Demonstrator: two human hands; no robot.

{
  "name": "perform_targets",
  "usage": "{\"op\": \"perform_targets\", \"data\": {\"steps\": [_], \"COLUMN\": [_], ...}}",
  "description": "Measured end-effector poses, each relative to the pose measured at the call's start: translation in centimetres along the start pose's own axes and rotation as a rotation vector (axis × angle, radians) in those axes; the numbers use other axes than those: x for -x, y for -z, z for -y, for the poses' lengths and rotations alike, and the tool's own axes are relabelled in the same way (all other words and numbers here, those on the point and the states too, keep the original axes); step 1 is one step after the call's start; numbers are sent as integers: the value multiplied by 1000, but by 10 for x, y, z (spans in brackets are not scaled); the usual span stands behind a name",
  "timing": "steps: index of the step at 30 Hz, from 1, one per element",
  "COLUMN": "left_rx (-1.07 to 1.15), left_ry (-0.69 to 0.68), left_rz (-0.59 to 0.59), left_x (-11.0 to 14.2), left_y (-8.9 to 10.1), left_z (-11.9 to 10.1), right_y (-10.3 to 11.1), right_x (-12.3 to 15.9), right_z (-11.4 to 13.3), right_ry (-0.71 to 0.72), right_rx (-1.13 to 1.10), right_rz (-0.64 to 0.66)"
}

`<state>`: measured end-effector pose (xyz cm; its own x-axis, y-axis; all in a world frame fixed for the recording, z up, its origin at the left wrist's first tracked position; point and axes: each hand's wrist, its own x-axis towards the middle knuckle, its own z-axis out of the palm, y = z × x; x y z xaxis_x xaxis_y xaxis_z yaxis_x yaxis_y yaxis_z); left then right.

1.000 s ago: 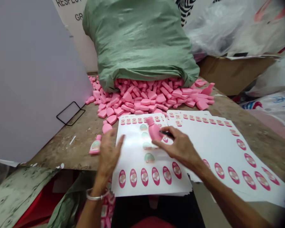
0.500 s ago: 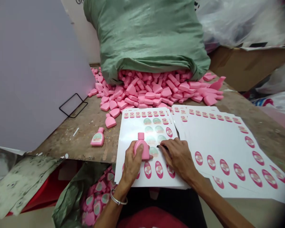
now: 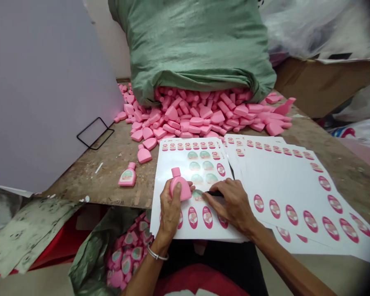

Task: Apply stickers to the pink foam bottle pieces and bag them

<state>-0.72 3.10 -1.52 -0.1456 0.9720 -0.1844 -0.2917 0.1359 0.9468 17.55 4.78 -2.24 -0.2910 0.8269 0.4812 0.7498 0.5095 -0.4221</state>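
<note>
My left hand [image 3: 171, 209] grips a pink plastic bottle [image 3: 180, 187], unlabelled on the side I can see, and holds it tilted over a white label sheet [image 3: 179, 162]. My right hand [image 3: 231, 204] pinches a thin black tool [image 3: 215, 193], whose tip rests at a small round label [image 3: 198, 195] on the sheet. Several more round labels and pink oval labels remain on this sheet. A stack of similar sheets [image 3: 280, 176] lies to its right, partly under my right forearm.
A heap of pink bottles [image 3: 197, 117] spills from a green woven sack [image 3: 197, 45] onto a worn wooden table [image 3: 92, 176]. A labelled bottle [image 3: 127, 175] stands nearby. A green bag [image 3: 92, 255] holding labelled bottles sits below the table edge. A white board [image 3: 43, 82] rises at left.
The bottle in my left hand has shifted slightly up and left and tilted more. My right hand has moved the black tool toward the small label. The view has shifted slightly.
</note>
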Motion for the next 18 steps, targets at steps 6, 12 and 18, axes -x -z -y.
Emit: {"op": "perform_targets", "data": {"steps": [6,12,18], "left_rx": [184,263,303], "left_ry": [126,216,238], "left_rz": [22,45,46], "left_x": [4,14,14], "left_y": [-2,-10,-8], "left_z": [-11,-17,-15], "right_y": [33,31,28], "right_x": [-15,-35,-29], "right_z": [23,48,51], "right_ry": [-387,-305,-218], "right_rx": [-381,-455,-383], "right_rz": [-54,62,37]}}
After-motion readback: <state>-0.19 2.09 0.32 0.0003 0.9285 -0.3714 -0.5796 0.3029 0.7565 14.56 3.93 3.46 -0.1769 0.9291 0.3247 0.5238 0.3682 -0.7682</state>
